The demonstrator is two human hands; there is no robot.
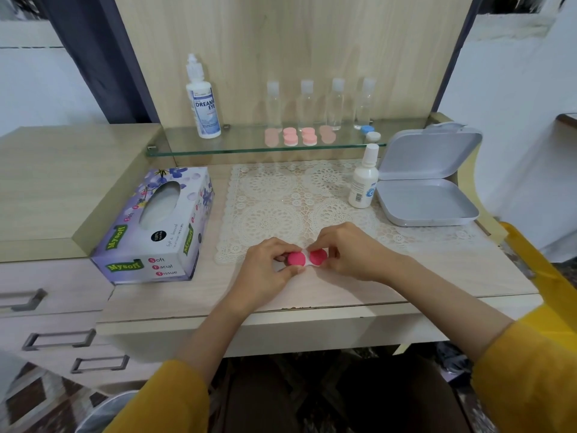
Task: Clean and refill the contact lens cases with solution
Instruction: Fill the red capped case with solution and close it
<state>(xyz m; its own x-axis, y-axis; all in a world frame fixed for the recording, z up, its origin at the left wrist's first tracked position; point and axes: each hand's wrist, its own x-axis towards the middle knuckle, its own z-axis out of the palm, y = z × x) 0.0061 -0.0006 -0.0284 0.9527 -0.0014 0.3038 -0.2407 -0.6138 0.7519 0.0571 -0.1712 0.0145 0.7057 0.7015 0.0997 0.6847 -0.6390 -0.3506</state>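
Two hands, one item held: a contact lens case [307, 258], white body with two pink caps, low over the desk [343, 295] at the near edge of a lace mat [281, 201].

- Left hand [268, 268]: fingers [282, 255] curled round the left cap end, thumb under it.
- Right hand [346, 251]: fingers [316, 244] pinching the right cap end.
- Edges: the front edge of the desk runs under both forearms. A glass shelf [243, 148] overhangs the back of the mat.
- Open room: the lace between the hands and the shelf carries nothing. A bare strip of desk separates the left hand from the tissue box.
- Tissue box [153, 226], left of the mat, angled: reads "Mysoft" and "Soft Facial Tissue".
- Solution bottle [203, 101], upright on the shelf, left end: reads "DREAM EYE".
- Four clear bottles [321, 103], white caps, in a row along the shelf.
- Pink lens cases [299, 136], grouped in front of the clear bottles; one blue-and-white case [370, 133] at the shelf's right end.
- Small white bottle [363, 179], upright on the mat's right side; label too small to read.
- Grey hinged box [427, 189], lid raised, just beside the small bottle.
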